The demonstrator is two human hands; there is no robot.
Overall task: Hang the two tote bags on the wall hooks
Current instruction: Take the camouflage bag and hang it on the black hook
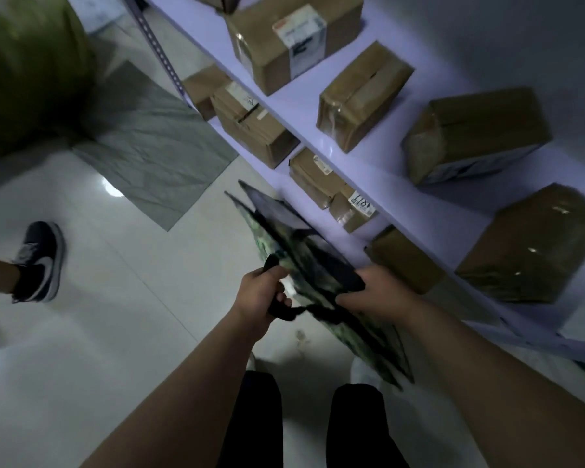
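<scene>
Tote bag (286, 238) between both hands, black handles inside curled fingers (282, 293).

glossy white tile floor (81, 366) | pale shelves (352, 123) | cardboard boxes (362, 96) | dim

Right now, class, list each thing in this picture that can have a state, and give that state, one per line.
Tote bag: held in the air beside the shelf, not on a hook.
Black handle: gripped by the left hand.
Left hand: closed on the handle.
Right hand: closed on the bag's top edge.
Cardboard boxes: taped shut, resting on the shelf.
Grey mat: lying flat on the floor, creased.
</scene>
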